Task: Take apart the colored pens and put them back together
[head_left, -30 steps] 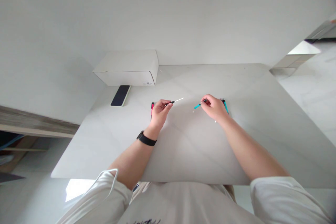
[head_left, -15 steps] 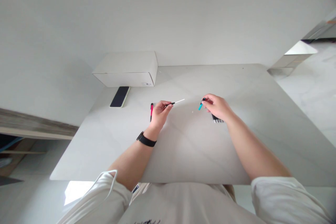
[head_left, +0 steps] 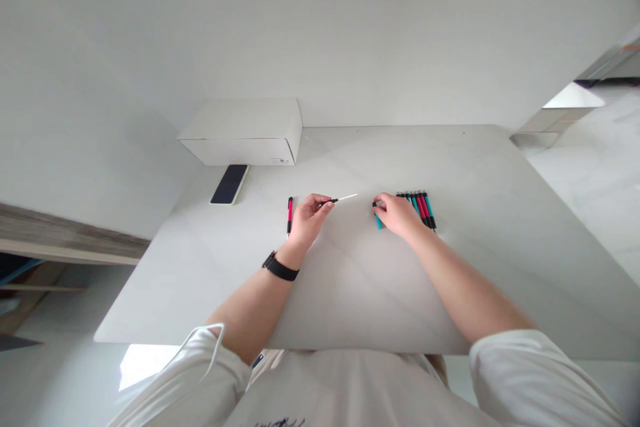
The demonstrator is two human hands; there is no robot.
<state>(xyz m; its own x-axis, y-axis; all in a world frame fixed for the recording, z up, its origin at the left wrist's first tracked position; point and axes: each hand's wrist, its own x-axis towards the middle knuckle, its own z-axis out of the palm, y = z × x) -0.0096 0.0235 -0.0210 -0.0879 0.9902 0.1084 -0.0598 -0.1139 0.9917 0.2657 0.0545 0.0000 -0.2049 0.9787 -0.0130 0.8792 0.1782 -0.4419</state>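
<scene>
My left hand [head_left: 306, 219] pinches a thin pen refill [head_left: 340, 199], black near the fingers and white toward the tip, which points right above the white table [head_left: 350, 267]. A red pen [head_left: 289, 212] lies on the table just left of that hand. My right hand [head_left: 395, 213] is closed on a teal pen barrel [head_left: 378, 221], held low at the table surface. A row of several red and teal pens [head_left: 419, 205] lies right behind and to the right of my right hand.
A white cardboard box [head_left: 243, 130] stands at the back left against the wall. A dark phone [head_left: 229, 183] lies in front of it. A black band sits on my left wrist [head_left: 279, 267]. The table's right side borders a light floor.
My right hand has moved left and down to the table with the teal barrel, uncovering the row of pens behind it. My left hand has barely moved.
</scene>
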